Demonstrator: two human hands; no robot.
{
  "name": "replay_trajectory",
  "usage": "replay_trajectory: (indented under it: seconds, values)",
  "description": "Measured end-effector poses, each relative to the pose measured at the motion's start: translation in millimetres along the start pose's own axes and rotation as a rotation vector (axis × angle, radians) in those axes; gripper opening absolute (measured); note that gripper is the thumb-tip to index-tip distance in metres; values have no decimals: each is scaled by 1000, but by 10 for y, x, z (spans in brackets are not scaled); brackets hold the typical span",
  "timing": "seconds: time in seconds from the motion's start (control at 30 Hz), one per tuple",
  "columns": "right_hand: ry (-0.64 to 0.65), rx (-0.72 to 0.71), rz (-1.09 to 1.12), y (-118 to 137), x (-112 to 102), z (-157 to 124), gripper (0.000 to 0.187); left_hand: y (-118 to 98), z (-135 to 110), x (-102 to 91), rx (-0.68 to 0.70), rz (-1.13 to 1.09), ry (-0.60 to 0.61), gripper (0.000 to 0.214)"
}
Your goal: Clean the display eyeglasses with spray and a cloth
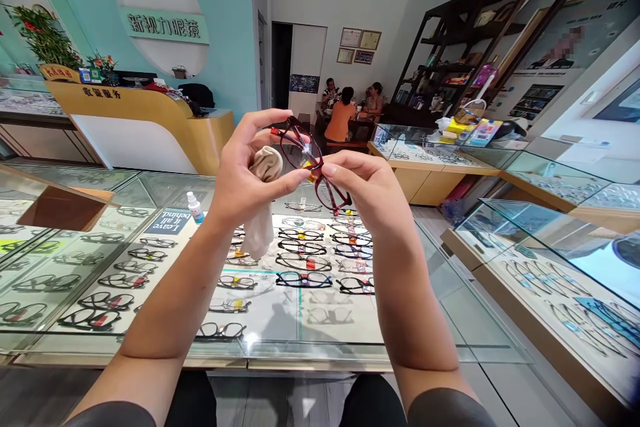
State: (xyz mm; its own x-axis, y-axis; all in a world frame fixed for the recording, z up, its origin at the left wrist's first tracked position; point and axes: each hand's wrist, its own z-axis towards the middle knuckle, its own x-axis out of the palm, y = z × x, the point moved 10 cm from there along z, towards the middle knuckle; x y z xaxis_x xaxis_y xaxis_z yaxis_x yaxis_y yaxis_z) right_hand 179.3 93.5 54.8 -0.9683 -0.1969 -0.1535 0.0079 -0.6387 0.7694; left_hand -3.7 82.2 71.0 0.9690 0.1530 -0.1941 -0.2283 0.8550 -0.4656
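Observation:
I hold a pair of dark red glasses up in front of me with both hands. My left hand pinches the frame at one lens and also grips a beige cleaning cloth that hangs down from the palm. My right hand is closed in a pinch on the other side of the frame, near the temple. Both hands hover above a glass display counter.
Under the counter glass lie several rows of glasses. A small spray bottle stands on the counter at the left. A yellow reception desk is behind it. More glass cases run along the right. Three people sit at a table far back.

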Motion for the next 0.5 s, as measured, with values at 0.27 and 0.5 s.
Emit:
replay_trajectory:
  seconds: [0.27, 0.5]
  values:
    - [-51, -45, -10, 50, 5, -7, 31, 32, 28, 22, -32, -25, 33, 83]
    - [-286, -134, -129, 61, -138, -40, 17, 63, -29, -112, -144, 70, -146, 37]
